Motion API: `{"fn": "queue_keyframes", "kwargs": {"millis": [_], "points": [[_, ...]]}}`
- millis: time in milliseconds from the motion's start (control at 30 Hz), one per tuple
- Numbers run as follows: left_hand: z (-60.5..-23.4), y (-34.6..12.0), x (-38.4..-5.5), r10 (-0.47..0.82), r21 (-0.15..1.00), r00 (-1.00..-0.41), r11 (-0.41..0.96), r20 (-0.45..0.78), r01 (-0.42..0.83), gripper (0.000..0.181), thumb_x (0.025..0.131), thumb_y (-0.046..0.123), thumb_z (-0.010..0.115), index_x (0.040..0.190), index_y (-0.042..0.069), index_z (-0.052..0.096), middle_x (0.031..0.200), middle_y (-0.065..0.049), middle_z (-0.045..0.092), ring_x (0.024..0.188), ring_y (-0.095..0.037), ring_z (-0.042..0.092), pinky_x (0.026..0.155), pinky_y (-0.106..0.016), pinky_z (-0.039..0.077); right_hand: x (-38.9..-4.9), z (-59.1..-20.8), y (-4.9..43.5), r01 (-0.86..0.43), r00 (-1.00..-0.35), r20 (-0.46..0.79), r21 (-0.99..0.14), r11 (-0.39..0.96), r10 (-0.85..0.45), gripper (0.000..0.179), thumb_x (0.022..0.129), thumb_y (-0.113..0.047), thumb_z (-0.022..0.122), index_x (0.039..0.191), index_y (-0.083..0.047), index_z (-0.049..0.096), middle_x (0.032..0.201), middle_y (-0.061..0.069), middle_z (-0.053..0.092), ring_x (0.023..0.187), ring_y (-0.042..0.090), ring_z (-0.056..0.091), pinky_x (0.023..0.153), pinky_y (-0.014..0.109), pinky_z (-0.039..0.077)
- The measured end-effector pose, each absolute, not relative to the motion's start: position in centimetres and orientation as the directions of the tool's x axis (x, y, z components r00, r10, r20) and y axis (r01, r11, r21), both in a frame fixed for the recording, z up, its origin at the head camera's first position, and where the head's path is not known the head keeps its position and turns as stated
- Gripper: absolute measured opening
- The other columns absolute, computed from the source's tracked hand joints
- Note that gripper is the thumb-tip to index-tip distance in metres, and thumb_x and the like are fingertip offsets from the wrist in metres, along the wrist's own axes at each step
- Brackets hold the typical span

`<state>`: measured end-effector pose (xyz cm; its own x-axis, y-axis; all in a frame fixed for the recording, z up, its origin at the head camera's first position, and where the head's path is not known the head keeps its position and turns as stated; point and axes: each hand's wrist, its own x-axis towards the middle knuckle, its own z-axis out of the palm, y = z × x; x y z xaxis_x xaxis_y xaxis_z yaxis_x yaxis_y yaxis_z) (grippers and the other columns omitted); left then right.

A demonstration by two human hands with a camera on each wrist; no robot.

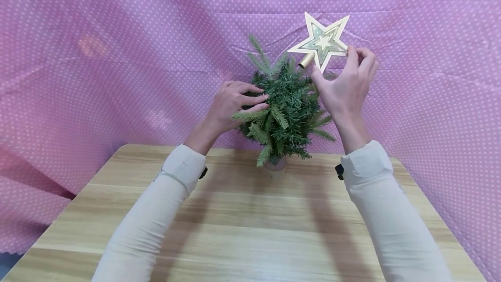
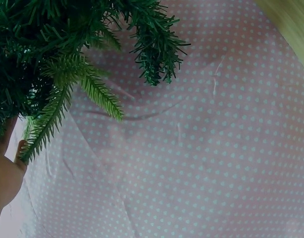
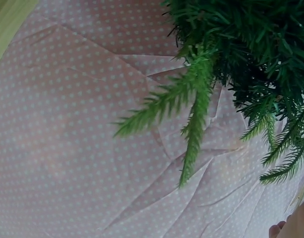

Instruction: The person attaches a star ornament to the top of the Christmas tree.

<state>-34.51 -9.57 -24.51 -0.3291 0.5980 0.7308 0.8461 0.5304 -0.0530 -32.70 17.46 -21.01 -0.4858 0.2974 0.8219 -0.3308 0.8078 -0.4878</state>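
Observation:
A small artificial Christmas tree [image 1: 291, 108], dark green with lighter sprigs, stands at the table's far edge. My left hand [image 1: 236, 103] touches its left side, fingers extended among the branches; in the left wrist view, part of that hand [image 2: 6, 173] shows beside a light sprig. A gold star tree topper [image 1: 322, 41] is pinched by its edge between the thumb and fingers of my right hand [image 1: 346, 79]. The star is above the tree's upper right, its short tube tilted down and left. Only a bit of the right hand [image 3: 295, 225] appears in the right wrist view.
The tree's round base [image 1: 275, 163] rests on a light wooden table [image 1: 250, 229]. Behind and at both sides hangs a pink dotted cloth [image 1: 156, 55], close behind the tree. White sleeves [image 1: 369, 186] cover both forearms.

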Motion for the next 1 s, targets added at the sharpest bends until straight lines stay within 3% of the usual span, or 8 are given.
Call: {"fn": "queue_keyframes", "kwargs": {"millis": [400, 633, 1000], "points": [[-24.4, -9.6, -34.5, 0.602, -0.065, -0.320, 0.529, 0.732, 0.846, 0.027, 0.094, 0.031, 0.072, 0.116, 0.015, 0.077, 0.122, -0.010, 0.072, 0.114, -0.029, 0.064, 0.106, -0.049, 0.039, -33.3, -20.4, 16.6, -0.295, -0.458, 0.853, -0.413, 0.862, 0.251, 0.072, 0.084, -0.036, 0.077, 0.139, 0.005, 0.053, 0.134, 0.019, 0.045, 0.127, 0.028, 0.038, 0.107, 0.029, 0.034], [-24.6, -9.6, -34.5, 0.609, -0.064, -0.325, 0.528, 0.723, 0.847, 0.027, 0.094, 0.031, 0.072, 0.116, 0.015, 0.077, 0.122, -0.010, 0.072, 0.114, -0.030, 0.064, 0.105, -0.049, 0.039, -33.7, -20.6, 16.4, -0.304, -0.455, 0.850, -0.430, 0.850, 0.266, 0.074, 0.086, -0.039, 0.076, 0.139, 0.006, 0.053, 0.131, 0.019, 0.045, 0.121, 0.030, 0.040, 0.100, 0.031, 0.040], [-24.6, -9.6, -34.3, 0.601, -0.065, -0.322, 0.532, 0.732, 0.844, 0.028, 0.094, 0.032, 0.073, 0.116, 0.015, 0.077, 0.122, -0.009, 0.072, 0.114, -0.029, 0.064, 0.106, -0.049, 0.039, -34.1, -20.4, 16.0, -0.294, -0.488, 0.825, -0.463, 0.836, 0.285, 0.075, 0.085, -0.044, 0.077, 0.139, 0.003, 0.054, 0.134, 0.018, 0.045, 0.125, 0.028, 0.040, 0.107, 0.029, 0.035]]}}
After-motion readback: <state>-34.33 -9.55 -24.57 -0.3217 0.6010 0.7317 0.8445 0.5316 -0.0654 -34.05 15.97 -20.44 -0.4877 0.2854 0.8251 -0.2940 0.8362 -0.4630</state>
